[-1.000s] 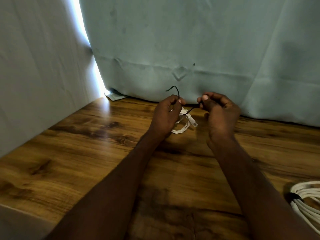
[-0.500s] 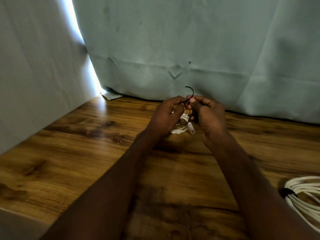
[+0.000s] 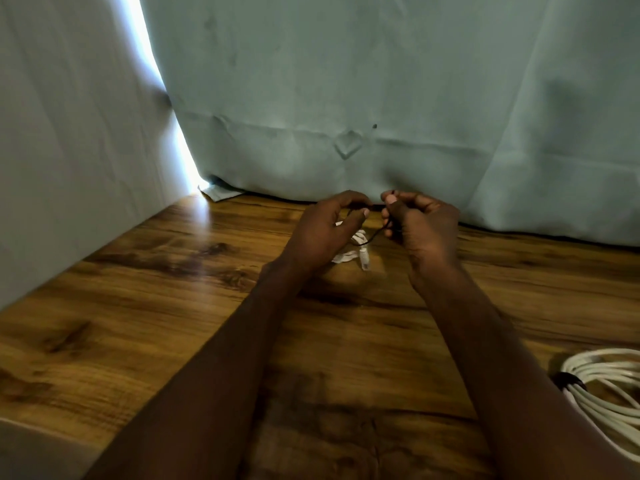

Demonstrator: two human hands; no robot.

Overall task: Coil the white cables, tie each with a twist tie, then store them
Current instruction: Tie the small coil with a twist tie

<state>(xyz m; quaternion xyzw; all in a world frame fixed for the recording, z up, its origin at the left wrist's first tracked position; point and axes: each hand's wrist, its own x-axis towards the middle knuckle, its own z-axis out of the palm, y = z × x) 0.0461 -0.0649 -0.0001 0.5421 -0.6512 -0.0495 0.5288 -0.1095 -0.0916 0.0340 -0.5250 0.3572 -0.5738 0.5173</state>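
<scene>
Tied coil (image 3: 609, 393) on table (image 3: 138, 323), near right forearm. Left hand (image 3: 322, 230) pinches tie (image 3: 372, 237) end, right hand (image 3: 420, 223) pinches other end. Small cable (image 3: 353, 252) hangs between, probably from left fingers. Curtain (image 3: 381, 98) beyond.

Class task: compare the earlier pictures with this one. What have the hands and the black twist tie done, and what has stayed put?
The left hand and right hand, pressed together a moment ago, have drawn slightly apart, still pinching the twist tie over the small white cable. Its raised loop is gone. The tied coil at right stayed put.
</scene>
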